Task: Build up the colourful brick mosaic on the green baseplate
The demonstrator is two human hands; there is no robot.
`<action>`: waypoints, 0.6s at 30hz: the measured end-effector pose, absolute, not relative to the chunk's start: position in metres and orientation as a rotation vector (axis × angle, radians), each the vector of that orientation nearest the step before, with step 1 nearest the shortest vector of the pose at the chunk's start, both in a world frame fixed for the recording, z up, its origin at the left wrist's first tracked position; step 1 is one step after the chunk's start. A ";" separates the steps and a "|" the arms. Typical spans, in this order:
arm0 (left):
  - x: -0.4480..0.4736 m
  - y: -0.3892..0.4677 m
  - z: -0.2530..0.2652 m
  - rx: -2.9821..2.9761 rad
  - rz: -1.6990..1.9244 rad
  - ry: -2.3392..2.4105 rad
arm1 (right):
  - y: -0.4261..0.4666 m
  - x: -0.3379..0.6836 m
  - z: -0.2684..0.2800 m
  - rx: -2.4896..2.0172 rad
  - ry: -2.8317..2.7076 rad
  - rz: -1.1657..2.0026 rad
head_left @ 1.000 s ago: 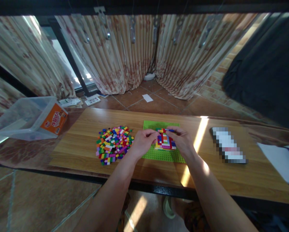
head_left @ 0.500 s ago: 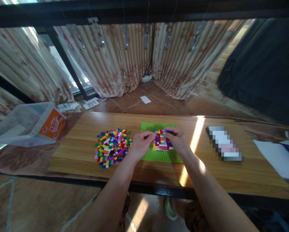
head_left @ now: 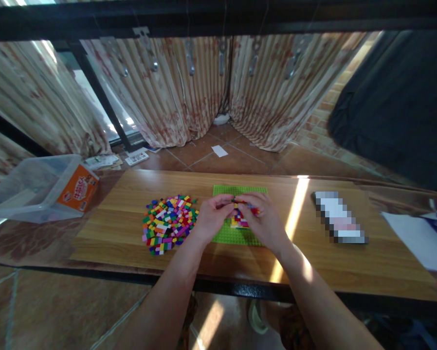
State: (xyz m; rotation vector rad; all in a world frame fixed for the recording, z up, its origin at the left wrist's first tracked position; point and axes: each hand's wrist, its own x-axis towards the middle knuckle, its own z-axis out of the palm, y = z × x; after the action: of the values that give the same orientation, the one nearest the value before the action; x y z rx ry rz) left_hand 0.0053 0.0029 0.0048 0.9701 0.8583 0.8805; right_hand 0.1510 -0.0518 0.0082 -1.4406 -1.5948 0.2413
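While both hands meet near the middle of the frame, the head view shows a small layered build of colourful bricks (head_left: 240,223) under them, standing on the green baseplate (head_left: 226,237). The left hand (head_left: 211,216) comes from the lower left, its thumb and forefinger brought close together at the far left part of the build. The right hand (head_left: 265,221) is bent over the right part, with its thumb and fingers near to the left ones, and it hides much of the build. Whether either hand grips a brick I cannot tell, because the fingertips cover this place.

To my judgement, the step in hand is the fitting or adjusting of a piece at the upper edge of the build. The next move, I think, calls for exact alignment with the studs and a gentle, even push.

Left of the centre of the frame, a pile of loose bricks (head_left: 170,223) lies on the wooden table (head_left: 112,218), just beside the left hand, within its easy reach.
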 end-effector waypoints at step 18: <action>0.002 0.010 -0.011 1.548 0.846 1.211 | -0.052 0.196 -0.007 -1.659 -1.558 0.049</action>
State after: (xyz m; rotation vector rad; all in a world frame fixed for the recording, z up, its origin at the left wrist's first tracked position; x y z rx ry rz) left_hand 0.0022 0.0105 -0.0110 1.5477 1.2112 0.8457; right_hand 0.1958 -0.0519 -0.0072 -1.6588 -1.5582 0.0486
